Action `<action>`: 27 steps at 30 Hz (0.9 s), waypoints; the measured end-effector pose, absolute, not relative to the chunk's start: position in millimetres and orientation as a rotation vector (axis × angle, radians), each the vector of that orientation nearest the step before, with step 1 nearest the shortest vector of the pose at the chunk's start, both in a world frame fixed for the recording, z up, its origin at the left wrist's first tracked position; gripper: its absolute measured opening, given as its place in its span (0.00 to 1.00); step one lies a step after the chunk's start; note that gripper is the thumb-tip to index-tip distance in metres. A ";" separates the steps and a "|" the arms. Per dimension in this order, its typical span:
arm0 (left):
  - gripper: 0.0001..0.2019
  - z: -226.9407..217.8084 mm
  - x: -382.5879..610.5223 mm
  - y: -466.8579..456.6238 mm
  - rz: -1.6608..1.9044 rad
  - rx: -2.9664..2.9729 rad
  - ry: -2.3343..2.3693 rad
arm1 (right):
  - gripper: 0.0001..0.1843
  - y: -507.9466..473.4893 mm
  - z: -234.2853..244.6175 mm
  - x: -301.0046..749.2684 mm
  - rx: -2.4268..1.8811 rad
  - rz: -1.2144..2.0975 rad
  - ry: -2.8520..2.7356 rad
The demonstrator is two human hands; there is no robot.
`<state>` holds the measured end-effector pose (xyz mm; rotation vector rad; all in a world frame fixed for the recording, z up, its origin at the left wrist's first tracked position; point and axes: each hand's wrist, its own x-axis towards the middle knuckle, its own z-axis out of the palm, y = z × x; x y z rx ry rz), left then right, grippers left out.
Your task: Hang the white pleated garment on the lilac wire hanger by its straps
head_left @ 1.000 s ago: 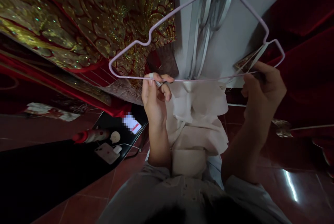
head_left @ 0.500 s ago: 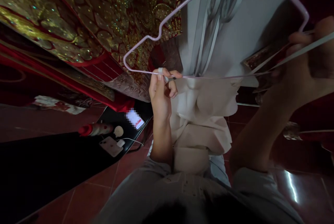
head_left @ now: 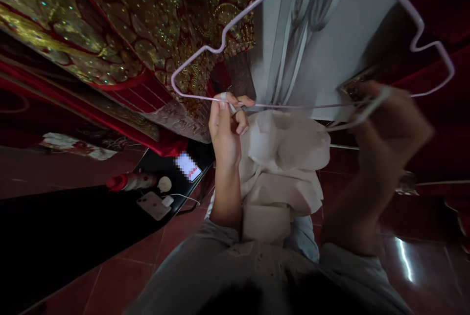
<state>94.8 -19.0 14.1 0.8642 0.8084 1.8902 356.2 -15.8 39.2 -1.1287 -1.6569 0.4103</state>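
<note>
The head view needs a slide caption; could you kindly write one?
Left hand pinches a lilac hanger while the blurred right hand handles a pale strap, beige fabric below.

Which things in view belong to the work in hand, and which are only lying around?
In the work:
- lilac hanger, in the left hand
- beige cloth
- pale strap at the right hand

Lying around on the black surface:
- lit phone
- pale phone
- red-capped bottle

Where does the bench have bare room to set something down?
Probably the dark stretch of the bench left of the bottle and pale phone; shadow may hide things. The end near the left hand is crowded: those two, a lit phone, a white plug.
</note>
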 end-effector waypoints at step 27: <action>0.16 90.7 31.7 6.4 1.863 1.560 1.266 | 0.24 -22.3 -5.1 308.3 -1.025 0.308 -1.534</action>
